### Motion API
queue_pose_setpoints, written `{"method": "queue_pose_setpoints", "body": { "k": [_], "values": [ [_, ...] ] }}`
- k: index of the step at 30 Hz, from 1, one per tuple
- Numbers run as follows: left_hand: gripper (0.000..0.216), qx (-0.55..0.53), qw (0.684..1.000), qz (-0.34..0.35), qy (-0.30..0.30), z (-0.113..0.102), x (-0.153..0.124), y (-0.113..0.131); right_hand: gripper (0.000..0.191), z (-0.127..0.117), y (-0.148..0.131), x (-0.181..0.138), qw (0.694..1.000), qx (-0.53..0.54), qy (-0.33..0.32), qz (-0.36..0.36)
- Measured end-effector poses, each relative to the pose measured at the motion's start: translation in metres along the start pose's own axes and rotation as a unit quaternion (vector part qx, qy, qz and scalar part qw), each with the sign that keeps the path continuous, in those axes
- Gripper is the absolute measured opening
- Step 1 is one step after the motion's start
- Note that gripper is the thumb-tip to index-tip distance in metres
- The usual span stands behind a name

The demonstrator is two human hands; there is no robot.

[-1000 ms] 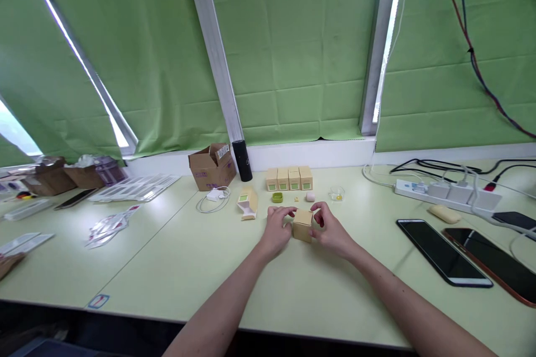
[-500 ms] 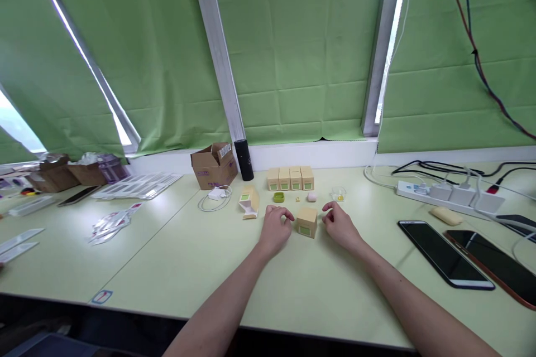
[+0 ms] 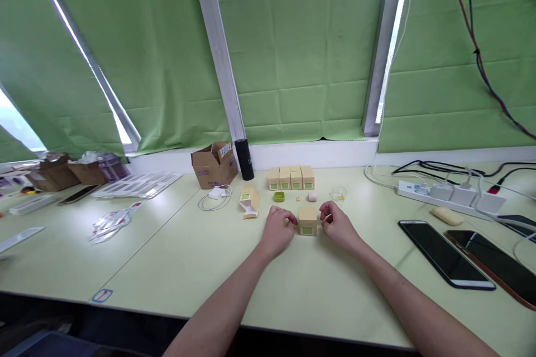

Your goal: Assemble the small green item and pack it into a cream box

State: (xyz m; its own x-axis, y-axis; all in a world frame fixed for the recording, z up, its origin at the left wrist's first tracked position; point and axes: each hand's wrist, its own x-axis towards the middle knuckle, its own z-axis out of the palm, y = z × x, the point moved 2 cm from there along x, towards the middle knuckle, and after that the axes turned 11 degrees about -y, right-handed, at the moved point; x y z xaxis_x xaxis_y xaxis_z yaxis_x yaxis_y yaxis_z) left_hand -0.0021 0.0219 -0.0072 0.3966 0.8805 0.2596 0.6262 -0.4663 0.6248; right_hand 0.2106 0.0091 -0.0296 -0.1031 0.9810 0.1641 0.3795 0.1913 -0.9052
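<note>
Head view shows a small cardboard box (image 3: 307, 221) on the table (image 3: 209, 256) between the curled left hand (image 3: 280, 228) and right hand (image 3: 337, 223), fingertips at its sides, neither clearly gripping; it looks light, stiff, best pinched by opposite walls.

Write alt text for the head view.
Two bare hands, left hand and right hand, flank a small tan box standing on a pale green table. Behind it stand a row of four boxes; two phones lie at right.
</note>
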Motion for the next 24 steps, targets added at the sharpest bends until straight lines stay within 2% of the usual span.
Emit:
{"method": "queue_pose_setpoints", "body": {
  "k": [4,9,16,21,24],
  "values": [
    [0.029,0.001,0.999,-0.024,0.022,-0.003,0.001,-0.005,0.046,-0.005,-0.005,-0.001,1.0,0.011,-0.005,-0.003],
    [0.027,0.03,0.999,-0.031,0.027,-0.005,0.001,-0.006,0.053,-0.008,-0.021,-0.007,0.998,0.024,-0.028,-0.049],
    [0.026,0.074,0.997,-0.031,0.018,-0.007,0.001,-0.005,0.061,0.001,-0.02,-0.011,0.996,-0.045,-0.036,-0.064],
    [0.025,0.091,0.995,-0.032,0.01,-0.006,0.002,-0.006,0.061,0.007,-0.01,0.003,0.996,-0.034,-0.057,-0.056],
    [0.025,0.085,0.996,-0.028,0.012,-0.005,0.001,-0.007,0.057,-0.003,-0.008,0.021,0.998,-0.009,-0.034,-0.047]
  ]
}}
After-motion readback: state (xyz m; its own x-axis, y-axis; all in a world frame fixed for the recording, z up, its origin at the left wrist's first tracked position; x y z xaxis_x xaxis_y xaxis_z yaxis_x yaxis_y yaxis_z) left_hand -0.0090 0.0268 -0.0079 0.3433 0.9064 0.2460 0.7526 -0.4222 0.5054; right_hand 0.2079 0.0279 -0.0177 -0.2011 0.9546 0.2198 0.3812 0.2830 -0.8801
